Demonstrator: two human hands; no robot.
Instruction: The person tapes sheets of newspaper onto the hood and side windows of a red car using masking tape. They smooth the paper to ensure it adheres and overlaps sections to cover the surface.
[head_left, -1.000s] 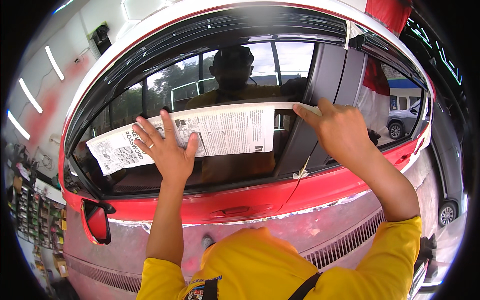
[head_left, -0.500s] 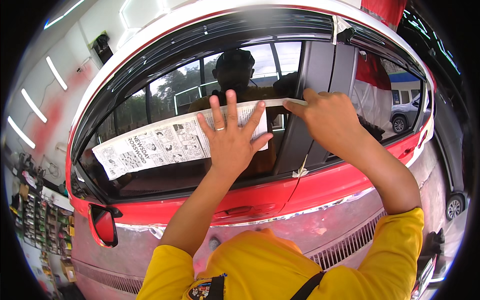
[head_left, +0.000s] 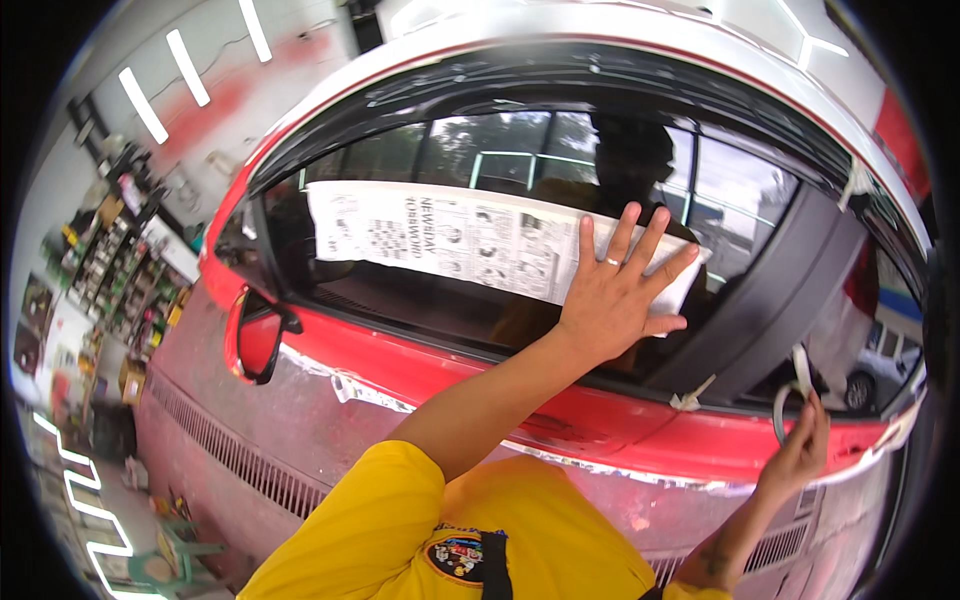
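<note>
A strip of printed newspaper [head_left: 470,235] lies against the dark side window [head_left: 400,165] of a red car, with a pale tape band along its upper edge. My left hand [head_left: 615,295] is spread flat on the paper's right end, fingers apart, a ring on one finger. Lower and to the right, apart from the paper, my right hand [head_left: 800,448] grips a roll of masking tape [head_left: 781,408]. A short loose end of tape sticks up from the roll. Part of the roll is hidden by the fingers.
The red door [head_left: 640,410] runs below the glass, and a side mirror [head_left: 260,335] juts out at left. Scraps of tape [head_left: 690,398] cling near the dark pillar [head_left: 765,290]. Cluttered shelves [head_left: 125,285] stand at far left; a floor grate [head_left: 235,450] lies below.
My right hand has moved down and away from the pillar, and the tape no longer stretches from the paper to it. My left hand stays on the paper. The view has swung left.
</note>
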